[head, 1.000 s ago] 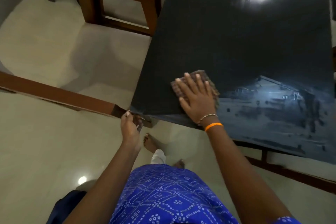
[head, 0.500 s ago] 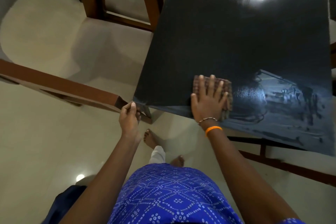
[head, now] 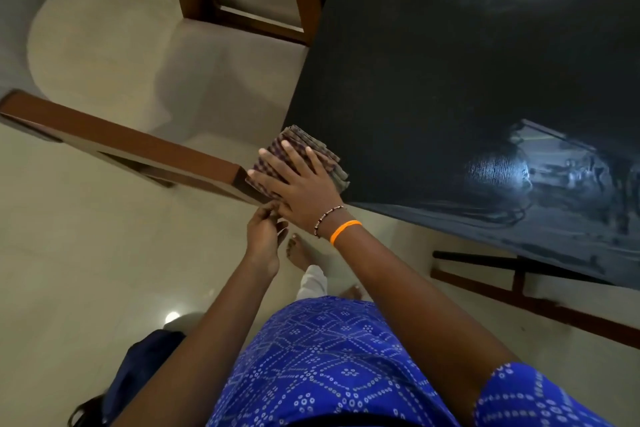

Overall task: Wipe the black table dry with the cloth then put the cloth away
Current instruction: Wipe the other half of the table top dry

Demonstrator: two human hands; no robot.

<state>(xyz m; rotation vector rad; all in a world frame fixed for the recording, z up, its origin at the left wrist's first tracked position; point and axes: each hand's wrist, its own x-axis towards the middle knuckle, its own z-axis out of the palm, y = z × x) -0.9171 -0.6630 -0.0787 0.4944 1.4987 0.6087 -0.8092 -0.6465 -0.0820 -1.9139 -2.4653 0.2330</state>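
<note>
**Folded cloth reaches the desk's near corner**

Your right hand [head: 298, 184] lies flat, fingers spread, pressing the folded checked cloth [head: 304, 149] onto the near-left corner of the black desk [head: 433, 80], part of the cloth overhanging the edge. Your left hand [head: 265, 236] sits just below that corner, fingers loosely curled, grasping nothing that shows. The cloth looks soft, light and thick in its folds; it should slide easily under a flat palm. To lift it, pinch the stacked folds at the overhanging edge. Wet streaks [head: 554, 184] remain to the right.
</note>
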